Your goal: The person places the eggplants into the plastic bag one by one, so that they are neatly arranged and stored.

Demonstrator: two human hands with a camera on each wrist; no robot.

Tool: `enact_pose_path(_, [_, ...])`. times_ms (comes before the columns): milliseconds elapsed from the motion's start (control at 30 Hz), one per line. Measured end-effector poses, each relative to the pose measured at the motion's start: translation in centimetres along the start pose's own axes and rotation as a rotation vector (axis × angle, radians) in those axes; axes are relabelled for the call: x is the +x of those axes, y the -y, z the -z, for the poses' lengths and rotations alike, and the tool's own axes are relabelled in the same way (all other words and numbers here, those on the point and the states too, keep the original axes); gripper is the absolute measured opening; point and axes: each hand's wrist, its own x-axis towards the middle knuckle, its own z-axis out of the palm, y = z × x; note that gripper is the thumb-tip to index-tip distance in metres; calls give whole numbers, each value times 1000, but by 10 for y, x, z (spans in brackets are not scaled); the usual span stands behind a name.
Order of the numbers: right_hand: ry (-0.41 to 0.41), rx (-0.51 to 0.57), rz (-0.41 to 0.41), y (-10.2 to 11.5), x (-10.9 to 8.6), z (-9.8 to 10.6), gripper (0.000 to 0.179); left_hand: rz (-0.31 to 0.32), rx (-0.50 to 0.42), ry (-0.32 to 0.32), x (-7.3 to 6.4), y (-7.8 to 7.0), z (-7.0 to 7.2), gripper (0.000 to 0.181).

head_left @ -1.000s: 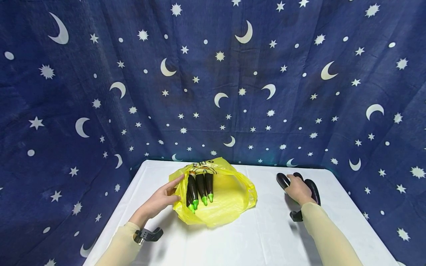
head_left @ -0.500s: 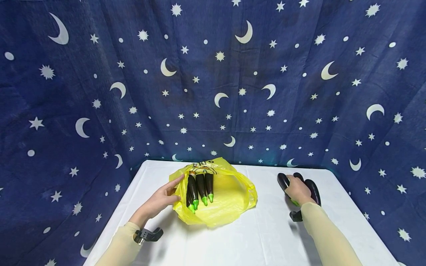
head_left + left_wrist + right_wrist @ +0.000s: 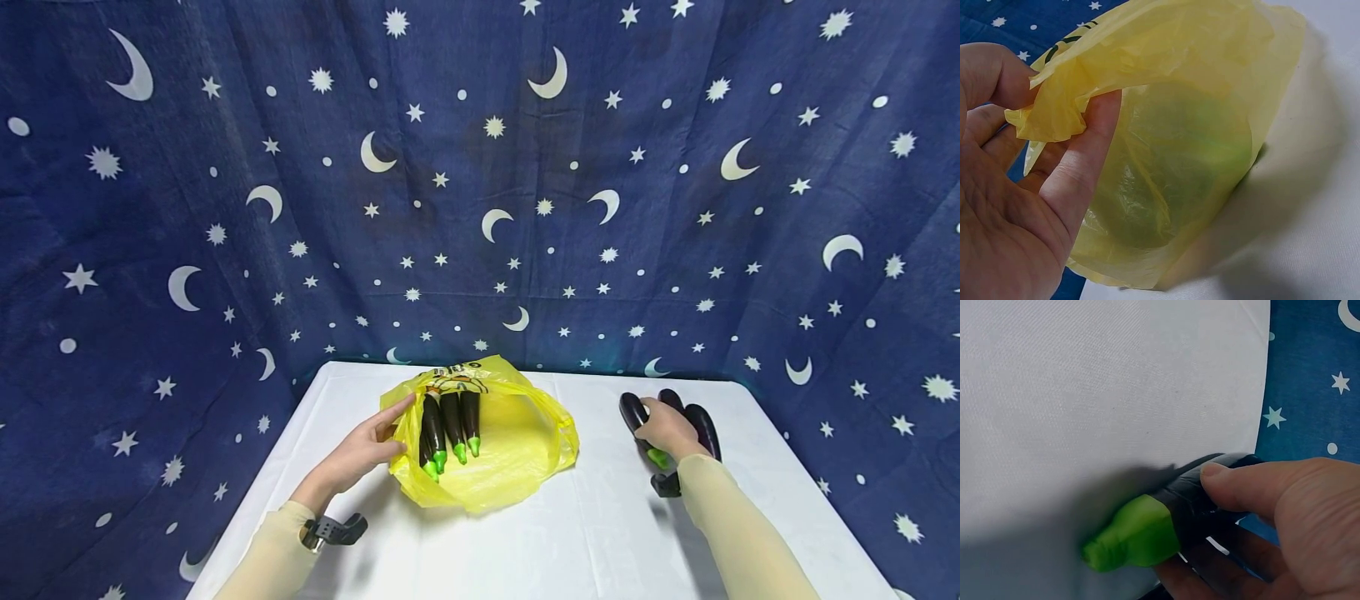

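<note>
A yellow plastic bag (image 3: 517, 467) lies on its side on the white table, its mouth facing me. Several dark eggplants (image 3: 452, 417) with green stem ends rest inside it, toward the left. My left hand (image 3: 360, 454) pinches the left edge of the bag's mouth; the left wrist view shows the crumpled plastic (image 3: 1054, 106) between thumb and fingers. On the right side of the table, my right hand (image 3: 670, 429) grips an eggplant (image 3: 1179, 494) between thumb and fingers, its green end (image 3: 1138, 534) toward me. Two more eggplants (image 3: 703, 427) lie right beside that hand, partly hidden by it.
The white table (image 3: 600, 525) carries the bag left of centre and the eggplants at right. A dark blue curtain (image 3: 480, 250) with moons and stars hangs behind and on both sides. Black bands with a device (image 3: 337, 530) sit on the wrists.
My right hand has shifted slightly left with its eggplant, which now tilts away from the other two and shows its green end. The left hand and the bag have stayed still.
</note>
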Motion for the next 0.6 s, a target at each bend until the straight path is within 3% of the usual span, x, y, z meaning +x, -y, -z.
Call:
enact_pose_path(200, [41, 27, -14, 5, -2, 3, 73, 9, 18, 7, -4, -10, -3, 77])
enact_pose_path(600, [58, 40, -29, 5, -4, 3, 75, -9, 14, -14, 1, 4, 1, 76])
